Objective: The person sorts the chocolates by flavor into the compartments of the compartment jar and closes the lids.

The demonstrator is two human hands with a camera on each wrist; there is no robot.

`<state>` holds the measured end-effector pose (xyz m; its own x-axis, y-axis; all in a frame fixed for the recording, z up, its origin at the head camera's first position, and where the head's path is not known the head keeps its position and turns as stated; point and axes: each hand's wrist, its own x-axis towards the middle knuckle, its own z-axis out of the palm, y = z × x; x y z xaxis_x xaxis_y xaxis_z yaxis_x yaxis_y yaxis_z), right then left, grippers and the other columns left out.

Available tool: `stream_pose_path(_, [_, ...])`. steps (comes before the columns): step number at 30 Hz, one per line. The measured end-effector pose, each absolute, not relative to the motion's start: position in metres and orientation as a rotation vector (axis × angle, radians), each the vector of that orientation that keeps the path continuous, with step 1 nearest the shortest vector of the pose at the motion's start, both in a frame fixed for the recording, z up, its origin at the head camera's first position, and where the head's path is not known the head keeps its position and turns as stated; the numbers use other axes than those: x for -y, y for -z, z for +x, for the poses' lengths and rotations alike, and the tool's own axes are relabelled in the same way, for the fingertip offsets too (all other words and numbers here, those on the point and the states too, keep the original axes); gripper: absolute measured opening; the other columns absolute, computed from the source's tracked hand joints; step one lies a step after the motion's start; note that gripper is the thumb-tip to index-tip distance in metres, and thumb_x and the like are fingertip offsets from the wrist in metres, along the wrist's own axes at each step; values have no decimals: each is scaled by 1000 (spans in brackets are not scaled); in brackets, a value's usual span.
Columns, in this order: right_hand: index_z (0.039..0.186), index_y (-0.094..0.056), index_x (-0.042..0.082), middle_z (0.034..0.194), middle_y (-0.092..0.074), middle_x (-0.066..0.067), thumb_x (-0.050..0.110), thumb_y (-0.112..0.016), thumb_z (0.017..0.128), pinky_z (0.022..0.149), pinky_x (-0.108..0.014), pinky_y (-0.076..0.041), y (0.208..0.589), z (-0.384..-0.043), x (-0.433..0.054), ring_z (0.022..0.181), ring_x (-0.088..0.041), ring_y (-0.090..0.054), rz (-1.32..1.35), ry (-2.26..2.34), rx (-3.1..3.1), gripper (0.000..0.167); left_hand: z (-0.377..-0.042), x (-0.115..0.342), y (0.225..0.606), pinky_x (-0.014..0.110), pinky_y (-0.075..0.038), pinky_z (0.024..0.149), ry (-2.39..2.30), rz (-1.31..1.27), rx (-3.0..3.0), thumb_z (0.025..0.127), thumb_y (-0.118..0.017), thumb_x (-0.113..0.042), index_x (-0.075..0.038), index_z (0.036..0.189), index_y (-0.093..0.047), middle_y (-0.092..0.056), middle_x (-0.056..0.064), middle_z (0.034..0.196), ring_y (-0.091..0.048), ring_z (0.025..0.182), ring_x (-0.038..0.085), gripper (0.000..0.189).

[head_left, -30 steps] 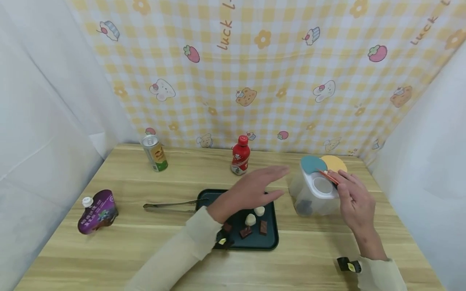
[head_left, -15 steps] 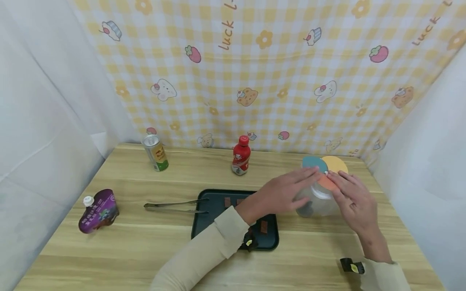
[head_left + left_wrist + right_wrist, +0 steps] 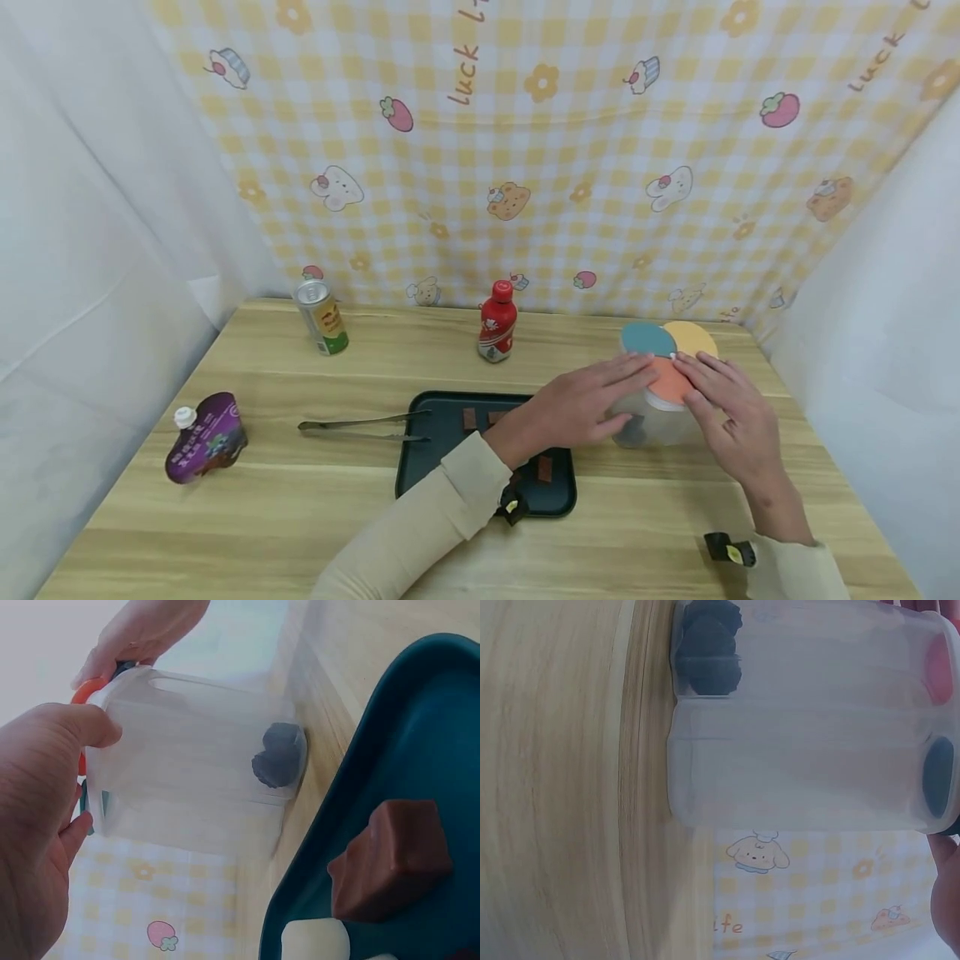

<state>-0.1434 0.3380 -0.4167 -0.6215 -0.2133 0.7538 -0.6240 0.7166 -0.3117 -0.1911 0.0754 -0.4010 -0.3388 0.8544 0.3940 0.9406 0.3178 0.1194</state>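
Note:
A translucent plastic storage container (image 3: 652, 427) stands upright at the table's right, with teal (image 3: 647, 338), yellow (image 3: 693, 337) and orange (image 3: 670, 382) round lids on top. The orange lid lies down over its opening. My left hand (image 3: 577, 406) rests straight fingers on that lid's left edge, its thumb by the container's side. From the right, my right hand (image 3: 735, 412) lays extended fingers on the lid's other edge. Inside, dark round lumps (image 3: 279, 757) sit at the bottom of one compartment. The left wrist view shows the left thumb near the container's rim.
A dark tray (image 3: 420, 479) with brown chocolate pieces (image 3: 544, 468) and white pieces (image 3: 315, 939) lies under my left forearm. Metal tongs (image 3: 352, 423) rest on its left rim. A red bottle (image 3: 497, 321), a can (image 3: 321, 317) and a purple spouted pouch (image 3: 206, 442) stand farther off.
The left hand has moved right from over the tray onto the container's top. The orange lid has gone from raised in the right hand to lying flat over the opening.

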Motion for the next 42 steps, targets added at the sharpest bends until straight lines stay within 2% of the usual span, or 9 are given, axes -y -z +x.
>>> stream_pose_path(7, [129, -74, 8, 129, -69, -9, 41, -66, 101, 118, -38, -27, 415, -142, -339, 134, -19, -54, 619, -743, 2226, 44, -190, -76, 402, 25, -4, 119, 354, -1617, 2311, 106, -55, -20, -6, 162, -28, -24, 9, 168, -14, 155, 17, 63])
stream_pose_path(15, [133, -71, 7, 134, -66, -10, 28, -70, 99, 120, -39, -23, 410, -138, -341, 138, -20, -50, 616, -798, 2276, 39, -185, -78, 397, 28, -5, 120, 87, -1566, 2240, 108, -48, -15, -4, 161, -29, -26, 10, 167, -19, 154, 19, 58])
stream_pose_path(17, [133, -71, 7, 135, -66, -11, 26, -71, 99, 120, -39, -23, 409, -138, -341, 138, -21, -50, 629, -813, 2278, 39, -183, -79, 397, 27, -9, 120, 85, -1542, 2252, 108, -48, -15, -5, 162, -29, -27, 10, 167, -20, 154, 19, 58])
stream_pose_path(23, [132, -71, 5, 135, -65, -13, 26, -72, 98, 120, -40, -22, 405, -139, -340, 138, -24, -50, 671, -837, 2267, 40, -180, -80, 403, 22, -36, 110, 104, -1434, 2253, 109, -47, -18, -10, 161, -34, -30, 6, 166, -25, 152, 16, 54])
stream_pose_path(29, [133, -70, 6, 137, -65, -12, 12, -75, 94, 121, -37, -21, 405, -137, -338, 140, -20, -48, 628, -879, 2311, 40, -180, -81, 410, 23, -42, 104, 195, -1396, 2223, 108, -54, -20, -11, 159, -40, -36, 5, 163, -29, 150, 15, 54])
stream_pose_path(32, [131, -72, 6, 135, -66, -13, 5, -71, 95, 117, -29, -25, 404, -135, -336, 139, -18, -48, 574, -935, 2319, 36, -180, -82, 411, 23, -44, 102, 258, -1373, 2231, 105, -59, -21, -13, 157, -44, -39, 2, 161, -33, 148, 13, 55])
stream_pose_path(34, [130, -72, 5, 134, -66, -14, 2, -64, 100, 114, -23, -30, 402, -135, -337, 137, -15, -49, 519, -1015, 2327, 31, -180, -83, 410, 25, -43, 103, 321, -1351, 2242, 104, -60, -22, -15, 155, -49, -43, 1, 159, -36, 147, 12, 53])
stream_pose_path(38, [130, -72, 4, 135, -66, -13, 9, -47, 111, 106, -15, -35, 397, -138, -344, 135, -6, -51, 367, -1123, 2351, 33, -180, -87, 405, 26, -40, 107, 424, -1304, 2262, 105, -56, -26, -19, 149, -58, -50, -2, 153, -42, 142, 10, 44])
stream_pose_path(42, [132, -71, 3, 140, -63, -12, 12, -49, 110, 105, -12, -34, 396, -142, -353, 136, -3, -48, 319, -1118, 2381, 32, -177, -95, 397, 28, -36, 111, 472, -1248, 2303, 107, -53, -34, -21, 142, -65, -56, -5, 147, -45, 140, 10, 40])
